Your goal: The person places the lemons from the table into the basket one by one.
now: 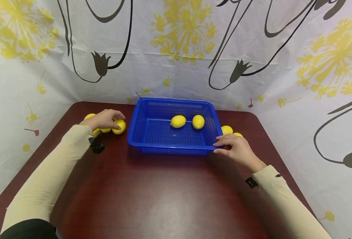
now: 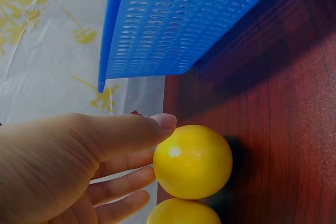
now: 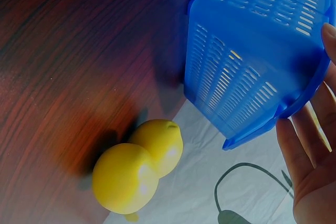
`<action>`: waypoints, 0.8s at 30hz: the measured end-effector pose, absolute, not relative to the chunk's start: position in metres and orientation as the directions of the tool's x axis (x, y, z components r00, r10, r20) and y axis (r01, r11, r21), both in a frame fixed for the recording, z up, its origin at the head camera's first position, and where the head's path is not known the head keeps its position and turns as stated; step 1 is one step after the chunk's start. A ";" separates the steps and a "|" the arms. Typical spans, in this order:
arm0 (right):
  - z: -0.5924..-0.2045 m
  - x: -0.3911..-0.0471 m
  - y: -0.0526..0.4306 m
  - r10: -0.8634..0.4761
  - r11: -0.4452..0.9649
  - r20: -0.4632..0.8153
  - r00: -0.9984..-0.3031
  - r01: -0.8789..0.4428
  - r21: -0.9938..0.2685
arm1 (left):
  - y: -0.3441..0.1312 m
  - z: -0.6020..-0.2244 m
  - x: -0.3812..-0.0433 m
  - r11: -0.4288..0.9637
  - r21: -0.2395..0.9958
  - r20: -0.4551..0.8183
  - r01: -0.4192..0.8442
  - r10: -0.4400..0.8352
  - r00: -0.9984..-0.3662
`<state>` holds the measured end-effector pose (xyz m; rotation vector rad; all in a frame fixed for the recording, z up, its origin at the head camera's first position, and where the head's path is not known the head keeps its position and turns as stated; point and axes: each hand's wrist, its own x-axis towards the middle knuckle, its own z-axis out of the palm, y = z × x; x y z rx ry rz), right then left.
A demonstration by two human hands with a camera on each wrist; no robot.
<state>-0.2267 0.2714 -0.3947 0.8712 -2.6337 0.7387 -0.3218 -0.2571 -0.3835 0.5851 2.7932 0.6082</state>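
Left hand (image 1: 105, 119): spread loosely, at one yellow lemon (image 1: 119, 127). Right hand (image 1: 238, 148): pinches blue basket (image 1: 170, 146) at near-right corner.

A blue plastic basket (image 1: 176, 146), rectangular with slotted walls, stands upright near the middle of the table's (image 1: 170, 186) far edge, its near right corner gripped by the right hand (image 1: 238, 149). Inside, toward its right end, lie two smooth yellow lemons (image 1: 178, 121), the left one on its side, tip pointing left. Two more lemons (image 1: 226, 129) touch near the table's far right corner; others cluster near the far left corner, the rightmost (image 1: 119, 127) at the left hand's (image 1: 104, 119) thumb.
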 end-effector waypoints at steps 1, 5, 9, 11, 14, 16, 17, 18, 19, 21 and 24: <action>-0.395 -0.227 0.271 -0.477 0.689 0.399 -0.783 -0.615 -0.383 | -0.256 -0.384 -0.322 0.837 0.435 -0.131 0.333 0.424 -0.896; -0.395 -0.226 0.272 -0.475 0.690 0.395 -0.786 -0.611 -0.387 | -0.254 -0.385 -0.322 0.840 0.422 -0.128 0.342 0.428 -0.895; -0.396 -0.226 0.272 -0.472 0.692 0.394 -0.789 -0.608 -0.389 | -0.251 -0.387 -0.322 0.832 0.420 -0.118 0.362 0.446 -0.887; -0.397 -0.226 0.272 -0.471 0.693 0.394 -0.790 -0.607 -0.389 | -0.250 -0.388 -0.322 0.830 0.423 -0.112 0.364 0.447 -0.888; -0.397 -0.227 0.272 -0.470 0.693 0.396 -0.789 -0.608 -0.387 | -0.250 -0.390 -0.323 0.833 0.407 -0.099 0.373 0.447 -0.889; -0.397 -0.227 0.272 -0.470 0.693 0.398 -0.788 -0.609 -0.387 | -0.251 -0.391 -0.324 0.837 0.393 -0.091 0.380 0.447 -0.890; -0.397 -0.227 0.272 -0.471 0.692 0.403 -0.784 -0.612 -0.383 | -0.251 -0.391 -0.324 0.839 0.386 -0.088 0.384 0.448 -0.890; -0.397 -0.227 0.272 -0.472 0.692 0.405 -0.783 -0.614 -0.381 | -0.252 -0.392 -0.324 0.840 0.380 -0.086 0.387 0.448 -0.890; -0.397 -0.227 0.272 -0.472 0.691 0.406 -0.782 -0.615 -0.381 | -0.252 -0.392 -0.324 0.841 0.374 -0.084 0.390 0.450 -0.889; -0.396 -0.227 0.272 -0.472 0.690 0.403 -0.784 -0.613 -0.384 | -0.252 -0.391 -0.323 0.842 0.367 -0.082 0.396 0.453 -0.888; -0.395 -0.226 0.272 -0.468 0.693 0.393 -0.792 -0.604 -0.392 | -0.252 -0.390 -0.320 0.841 0.350 -0.071 0.414 0.464 -0.883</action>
